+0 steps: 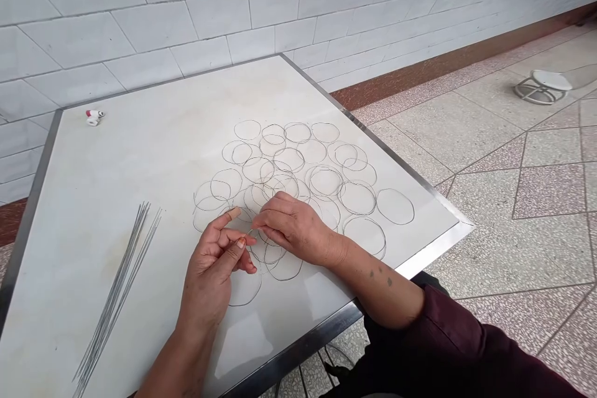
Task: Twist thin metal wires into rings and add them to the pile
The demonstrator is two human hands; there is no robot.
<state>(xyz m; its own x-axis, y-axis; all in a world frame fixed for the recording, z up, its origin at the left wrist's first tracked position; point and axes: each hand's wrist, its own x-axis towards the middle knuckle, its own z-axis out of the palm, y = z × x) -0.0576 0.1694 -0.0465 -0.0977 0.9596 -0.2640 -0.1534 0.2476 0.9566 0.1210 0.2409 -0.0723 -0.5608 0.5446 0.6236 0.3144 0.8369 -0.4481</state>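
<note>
My left hand pinches a thin wire between thumb and finger; a bandage-like wrap covers one fingertip. Close against it, my right hand has its fingers pressed together on the same wire. A wire loop curves down below the hands; whether it is the held wire or lies on the table I cannot tell. Around and beyond my hands, several thin wire rings lie spread and overlapping on the white table. Left of my left hand rests a bundle of straight wires.
A small red and white object sits near the table's far left corner. The tabletop has a metal edge. A tiled wall stands behind it, and a low white stool is on the floor at right.
</note>
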